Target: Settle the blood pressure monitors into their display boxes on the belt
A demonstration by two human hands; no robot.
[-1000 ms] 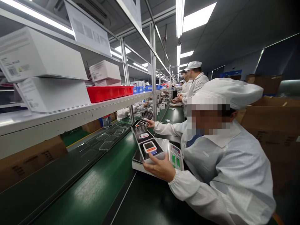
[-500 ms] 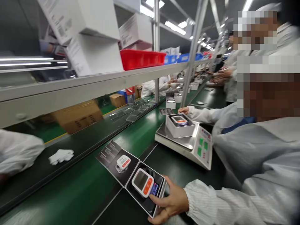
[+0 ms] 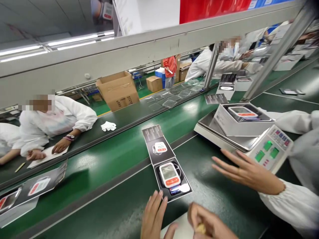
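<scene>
My left hand is at the bottom centre, fingers stretched out, by the near edge of an open box. The box holds a white blood pressure monitor with orange buttons; its printed lid lies folded back. To the right, my right hand is closed in a pinch on a small yellowish piece, too small to name. Between my hands lies a pale flat sheet, partly hidden by them.
At the right, a person's open hand is beside a scale bearing a boxed monitor. Another open box is at left. Across the belt sits a person near a white glove.
The view has swung left and down. The person's hand at the right has let go of the open box, which now lies on the bench. My hands have come into view.
</scene>
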